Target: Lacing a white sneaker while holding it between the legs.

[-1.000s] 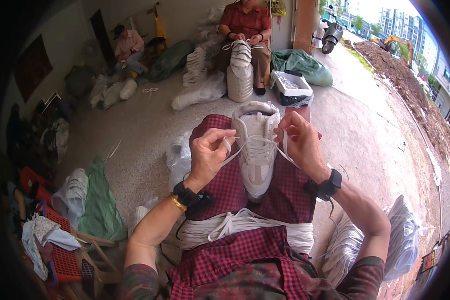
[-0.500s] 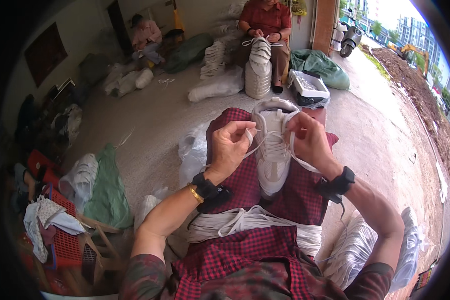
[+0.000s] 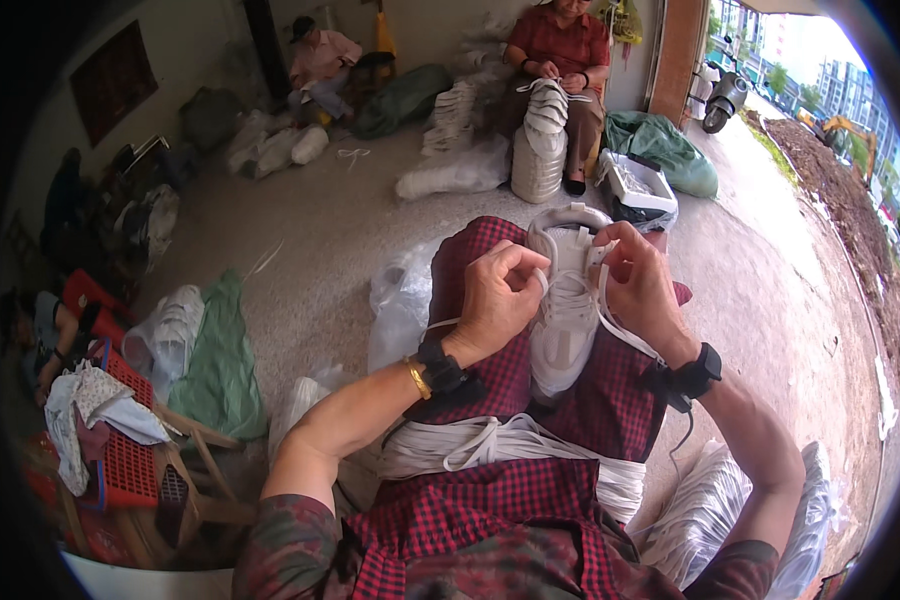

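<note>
A white sneaker [image 3: 562, 355] rests between my knees, toe toward me, on the red-and-black checked apron [image 3: 475, 385]. White lacing crosses its tongue. My left hand [image 3: 498, 300] is beside the collar on the left, thumb and forefinger pinched on a shoelace whose tail trails out to the left. My right hand [image 3: 645, 295] is closed at the right eyelet edge, with a length of white shoelace [image 3: 610, 318] hanging below its fingers. The exact fingertip contact there is partly hidden. Across my lap lies a thick bundle of white shoelaces [image 3: 470, 447].
Ahead, a seated person [image 3: 560, 60] handles laces over a stack of shoes [image 3: 537, 165]. Bagged shoes [image 3: 705, 500] lie at my right. To the left are a red plastic basket [image 3: 130, 475] with cloths and a green sack [image 3: 220, 370]. An open box [image 3: 640, 185] stands at the back.
The view has shifted, so the scene sits farther right. My left hand has come closer to the shoe's collar and the lace loop between the hands is no longer visible.
</note>
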Available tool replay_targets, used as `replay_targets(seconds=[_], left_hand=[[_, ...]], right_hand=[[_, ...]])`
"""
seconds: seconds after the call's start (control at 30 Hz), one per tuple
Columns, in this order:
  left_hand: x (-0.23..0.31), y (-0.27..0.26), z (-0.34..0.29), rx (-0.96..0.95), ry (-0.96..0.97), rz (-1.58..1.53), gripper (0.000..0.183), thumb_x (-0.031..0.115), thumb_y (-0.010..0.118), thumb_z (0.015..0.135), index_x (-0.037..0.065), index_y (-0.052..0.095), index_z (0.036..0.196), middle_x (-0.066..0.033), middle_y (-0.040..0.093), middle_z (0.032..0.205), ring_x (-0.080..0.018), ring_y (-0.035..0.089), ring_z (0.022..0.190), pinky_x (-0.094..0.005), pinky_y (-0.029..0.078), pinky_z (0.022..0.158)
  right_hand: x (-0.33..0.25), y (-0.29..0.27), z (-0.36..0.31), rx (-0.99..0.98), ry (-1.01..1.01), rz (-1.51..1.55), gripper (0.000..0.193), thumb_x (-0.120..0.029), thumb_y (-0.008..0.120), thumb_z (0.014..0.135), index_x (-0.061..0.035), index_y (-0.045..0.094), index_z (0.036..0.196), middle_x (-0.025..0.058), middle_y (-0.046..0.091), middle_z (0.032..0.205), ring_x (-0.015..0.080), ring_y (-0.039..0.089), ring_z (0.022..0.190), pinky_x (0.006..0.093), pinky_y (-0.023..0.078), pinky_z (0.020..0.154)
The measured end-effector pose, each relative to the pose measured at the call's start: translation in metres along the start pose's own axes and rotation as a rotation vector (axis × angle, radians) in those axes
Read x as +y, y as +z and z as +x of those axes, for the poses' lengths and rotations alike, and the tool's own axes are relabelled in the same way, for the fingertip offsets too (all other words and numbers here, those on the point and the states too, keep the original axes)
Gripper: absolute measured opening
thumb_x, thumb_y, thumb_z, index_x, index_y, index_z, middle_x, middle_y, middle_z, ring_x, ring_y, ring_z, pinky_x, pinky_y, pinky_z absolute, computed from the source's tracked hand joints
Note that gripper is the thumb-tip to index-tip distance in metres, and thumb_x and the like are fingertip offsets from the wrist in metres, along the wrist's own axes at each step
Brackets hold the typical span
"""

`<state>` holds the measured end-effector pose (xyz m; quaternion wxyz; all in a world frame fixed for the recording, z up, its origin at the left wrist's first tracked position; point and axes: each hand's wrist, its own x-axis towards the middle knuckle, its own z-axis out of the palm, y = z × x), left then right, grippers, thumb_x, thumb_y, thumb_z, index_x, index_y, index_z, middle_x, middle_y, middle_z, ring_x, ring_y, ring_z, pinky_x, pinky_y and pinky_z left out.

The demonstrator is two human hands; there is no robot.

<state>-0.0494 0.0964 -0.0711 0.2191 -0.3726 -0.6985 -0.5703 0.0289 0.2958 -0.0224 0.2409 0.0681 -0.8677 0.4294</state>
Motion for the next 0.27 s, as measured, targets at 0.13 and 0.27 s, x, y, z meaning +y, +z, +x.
replay_targets(seconds=[0.13,0.27], left_hand=[[0.006,-0.006,0.014,-0.085,0.067,-0.008,0.022,-0.004,0.061,0.078,0.002,0.068,0.098,-0.0077,0.067,0.077,-0.0149,0.066,0.067,-0.0296,0.051,0.060],[-0.034,-0.015,0.039,-0.088,0.493,0.195,0.037,0.000,0.062,0.078,0.005,0.063,0.114,-0.0102,0.067,0.084,-0.0239,0.068,0.077,-0.0365,0.052,0.069]], right_hand=[[-0.009,-0.014,0.011,-0.256,0.019,-0.053,0.047,0.012,0.049,0.077,-0.0047,0.063,0.118,0.0043,0.059,0.065,0.0098,0.054,0.058,0.0286,0.041,0.052],[0.071,-0.022,0.060,-0.396,-0.141,-0.211,0.050,-0.007,0.066,0.084,-0.0121,0.061,0.134,0.0077,0.066,0.090,0.0104,0.064,0.069,0.0232,0.047,0.058]])
